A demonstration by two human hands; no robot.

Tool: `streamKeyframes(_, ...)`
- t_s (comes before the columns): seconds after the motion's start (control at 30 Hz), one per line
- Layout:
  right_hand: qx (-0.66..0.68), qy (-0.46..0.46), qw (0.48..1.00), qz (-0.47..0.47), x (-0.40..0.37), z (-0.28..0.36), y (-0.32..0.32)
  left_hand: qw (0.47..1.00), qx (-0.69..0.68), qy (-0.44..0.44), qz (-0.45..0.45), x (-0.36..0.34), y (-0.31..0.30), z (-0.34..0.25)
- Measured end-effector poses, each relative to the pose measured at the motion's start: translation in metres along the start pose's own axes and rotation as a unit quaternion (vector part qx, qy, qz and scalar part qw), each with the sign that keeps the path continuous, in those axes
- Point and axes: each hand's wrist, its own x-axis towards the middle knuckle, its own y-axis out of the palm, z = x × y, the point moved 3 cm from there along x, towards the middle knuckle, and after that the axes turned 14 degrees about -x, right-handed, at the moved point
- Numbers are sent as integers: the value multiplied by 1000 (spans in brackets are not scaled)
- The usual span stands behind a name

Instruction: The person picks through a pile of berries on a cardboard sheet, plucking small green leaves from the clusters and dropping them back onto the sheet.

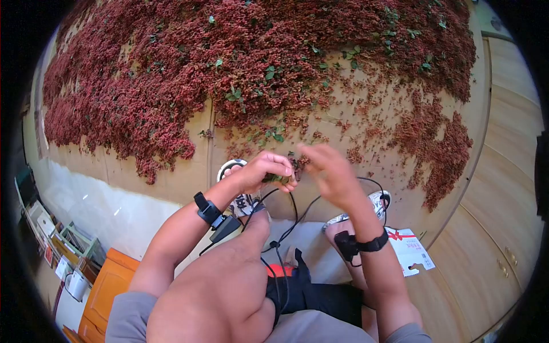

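Observation:
Near the middle of the head view, my left hand (267, 171) has its fingers closed round a small sprig with green leaves (275, 178) and dark red berries (297, 164). Just to the right, my right hand (330, 171) is blurred, its fingertips close to the berries; whether they touch them is unclear. Beyond both hands, a large heap of red berry clusters (229, 63) with scattered green leaves lies on flat cardboard (189, 128). A smaller pile of loose berries (429, 134) is at the right.
Black cables (297, 220) hang between my forearms. Both feet, in patterned slippers (243, 203), stand at the cardboard's near edge. A white printed card (409, 251) lies at the right, near wooden cabinet doors (492, 228). An orange wooden piece of furniture (108, 291) stands at the lower left.

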Motion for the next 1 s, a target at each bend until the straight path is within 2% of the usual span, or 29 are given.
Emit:
streamKeyframes(0.13, 37, -21, 999, 25, -9, 12, 24, 1000, 21, 7, -17, -3, 1, -2)
streamKeyframes(0.2, 13, -10, 1000, -4, -14, 10, 27, 1000, 24, 3, -17, -6, -3, 0)
streamKeyframes(0.4, -73, -9, 997, -3, -22, 14, 24, 998, 45, -29, -38, -1, -3, 10)
streamKeyframes(0.53, -69, -12, 997, -22, -26, 9, 23, 998, 59, -25, -11, 1, 3, 13)
streamKeyframes(0.6, -63, 64, 991, -101, -26, -10, 14, 998, 55, -29, -3, -1, 0, 15)
streamKeyframes(0.67, -142, 171, 969, -105, -29, -48, 3, 998, 42, -33, 14, -4, 1, 13)
streamKeyframes(0.73, -216, 325, 921, -12, -27, -87, -18, 999, 4, -33, 35, -8, -5, 10)
streamKeyframes(0.77, -216, 324, 921, -13, -24, -99, -21, 997, -35, -36, 55, -9, -5, 10)
streamKeyframes(0.83, -266, 268, 914, -149, -16, -111, -29, 998, -11, -17, 58, -10, 0, 7)
streamKeyframes(0.87, -267, 268, 913, -151, -12, -116, -24, 997, -22, -20, 73, -10, 0, 7)
streamKeyframes(0.93, -163, 209, 957, -115, 6, -108, -6, 995, -32, -29, 88, -9, 5, 5)
streamKeyframes(1.0, -194, 200, 956, -92, 18, -110, 12, 995, -29, -34, 88, -10, 12, 2)
